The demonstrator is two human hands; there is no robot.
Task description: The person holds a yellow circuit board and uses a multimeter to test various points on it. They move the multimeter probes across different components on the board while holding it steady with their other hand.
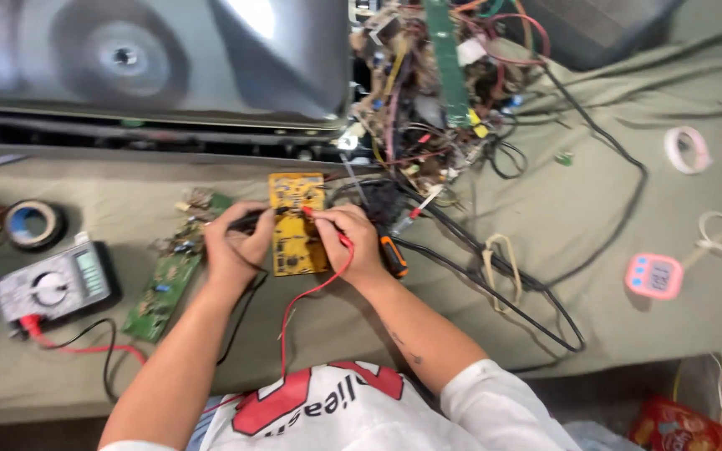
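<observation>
Yellow flat circuit board (297,224): left hand (236,242) grips black probe (252,220), right hand (351,238) pinches red probe (315,214).

You've got two hands in view, left hand (236,242) and right hand (351,242), each on one probe: one black probe (252,221), one red probe (315,214). Circuit boards: one yellow board (297,225), one green board (163,292), plus one long green board (445,58) up in the wire tangle. One multimeter (53,286). Two tape rolls: dark roll (33,224), pale roll (687,149). One pink timer (653,276). One orange-handled screwdriver (393,255).
</observation>
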